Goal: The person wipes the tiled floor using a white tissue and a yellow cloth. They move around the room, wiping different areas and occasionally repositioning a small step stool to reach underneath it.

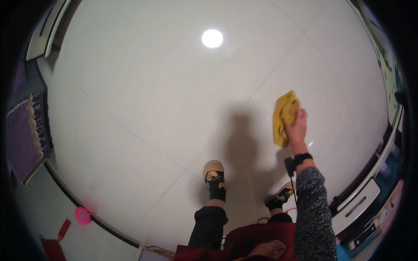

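Cloth point(283, 119) in right hand point(298, 125), ahead of both shoes point(213, 166)

Looks like a room in a home.
Judged so from glossy white floor tiles point(152, 87), 1 purple lace-trimmed fabric cover point(24, 141) and a white rectangular drawer front point(363, 195).

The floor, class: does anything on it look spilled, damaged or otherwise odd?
Nothing looks spilled or damaged. A bright round spot stands out on the glossy floor, likely reflected light; the yellow cloth in the right hand is crumpled.
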Action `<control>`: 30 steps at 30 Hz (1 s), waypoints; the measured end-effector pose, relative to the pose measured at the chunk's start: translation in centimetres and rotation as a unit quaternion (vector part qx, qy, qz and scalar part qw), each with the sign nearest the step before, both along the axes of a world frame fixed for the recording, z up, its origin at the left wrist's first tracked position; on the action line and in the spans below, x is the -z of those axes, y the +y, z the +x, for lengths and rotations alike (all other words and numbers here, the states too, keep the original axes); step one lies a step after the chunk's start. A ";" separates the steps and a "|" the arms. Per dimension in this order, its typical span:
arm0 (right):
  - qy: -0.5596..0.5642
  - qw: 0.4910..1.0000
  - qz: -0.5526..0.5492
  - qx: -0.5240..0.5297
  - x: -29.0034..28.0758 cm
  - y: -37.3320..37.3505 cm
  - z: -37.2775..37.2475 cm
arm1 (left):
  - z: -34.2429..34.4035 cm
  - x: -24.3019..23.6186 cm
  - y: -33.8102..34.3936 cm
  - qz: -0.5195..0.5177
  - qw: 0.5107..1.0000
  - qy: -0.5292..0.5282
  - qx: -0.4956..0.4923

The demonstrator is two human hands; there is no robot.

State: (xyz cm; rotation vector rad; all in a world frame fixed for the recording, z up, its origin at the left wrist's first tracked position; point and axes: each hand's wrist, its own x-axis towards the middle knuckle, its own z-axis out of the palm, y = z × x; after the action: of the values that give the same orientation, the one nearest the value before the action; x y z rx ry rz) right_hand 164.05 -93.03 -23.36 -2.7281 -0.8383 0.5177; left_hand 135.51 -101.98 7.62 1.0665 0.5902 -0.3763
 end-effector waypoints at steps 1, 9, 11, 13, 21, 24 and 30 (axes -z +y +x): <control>-0.019 0.992 0.094 0.079 0.5 1.3 1.9 | 0.1 0.0 0.5 -0.012 1.000 0.002 -0.019; -0.039 0.965 -0.014 0.260 2.2 18.6 8.2 | -0.3 0.4 5.9 -0.056 0.988 0.016 -0.146; -0.053 0.987 -0.008 0.148 1.3 24.3 6.2 | -0.7 0.8 7.4 -0.056 0.985 0.026 -0.161; -0.072 0.996 -0.042 -0.030 1.0 29.0 2.1 | -0.9 1.1 8.3 -0.060 0.985 0.033 -0.160; 0.035 0.861 0.107 -0.496 0.6 16.1 -17.5 | -0.8 1.0 5.8 -0.123 0.987 0.010 -0.105; 0.078 0.866 0.061 -0.490 -0.9 5.1 -19.6 | -1.5 0.9 3.4 -0.156 0.986 0.000 -0.056; 0.106 0.924 -0.128 -0.346 -5.4 -12.9 -20.9 | -3.9 -1.0 -2.3 -0.255 0.959 -0.035 0.117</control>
State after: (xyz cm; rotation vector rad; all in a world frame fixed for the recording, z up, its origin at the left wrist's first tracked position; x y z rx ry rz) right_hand 143.19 -105.95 -17.97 -2.4499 -1.7802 1.0979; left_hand 131.58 -104.29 8.63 0.6462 0.2766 -0.6555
